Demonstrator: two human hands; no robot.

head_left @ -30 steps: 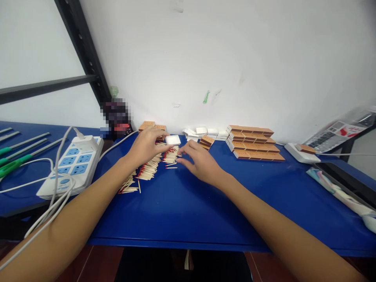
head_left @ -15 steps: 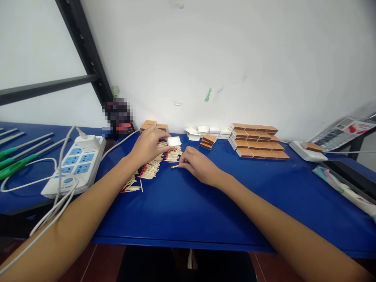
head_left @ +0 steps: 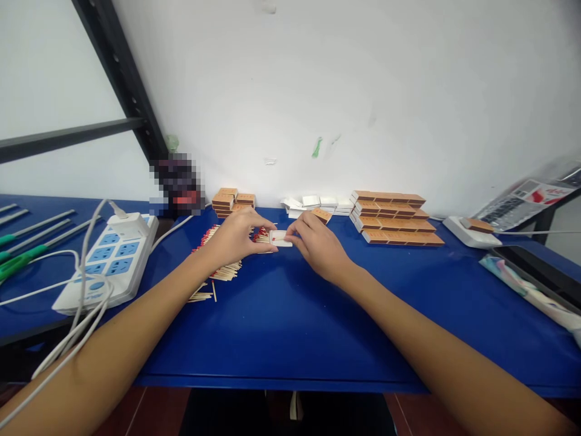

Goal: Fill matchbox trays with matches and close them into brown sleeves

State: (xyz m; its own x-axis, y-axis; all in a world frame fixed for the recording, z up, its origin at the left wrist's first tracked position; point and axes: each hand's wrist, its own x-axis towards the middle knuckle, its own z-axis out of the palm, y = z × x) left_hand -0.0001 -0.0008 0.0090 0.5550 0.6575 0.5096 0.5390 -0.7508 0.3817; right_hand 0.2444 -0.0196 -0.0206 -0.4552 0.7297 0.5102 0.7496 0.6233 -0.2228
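My left hand (head_left: 236, 238) grips a small white matchbox tray (head_left: 284, 243) by its left end, between thumb and fingers. The tray is held low over the blue table, open side up. At its right end, the fingers of my right hand (head_left: 321, 247) are pinched on a match (head_left: 276, 238), its red head pointing left inside the tray. The fingertips hide the other end of the match. Beside and partly under my left hand lies a pile of loose red-tipped matches (head_left: 229, 271), partly covered by that hand.
Brown matchboxes (head_left: 394, 237) are stacked at the back right, more matchboxes (head_left: 224, 200) at the back left. White trays (head_left: 311, 200) lie along the wall, with a brown box (head_left: 322, 214) before them. A power strip (head_left: 113, 257) with cables and green-handled screwdrivers (head_left: 27, 261) are left.
The tray has moved right and toward me, tilting into view. My right hand has brought the match up to it. The view has shifted slightly.
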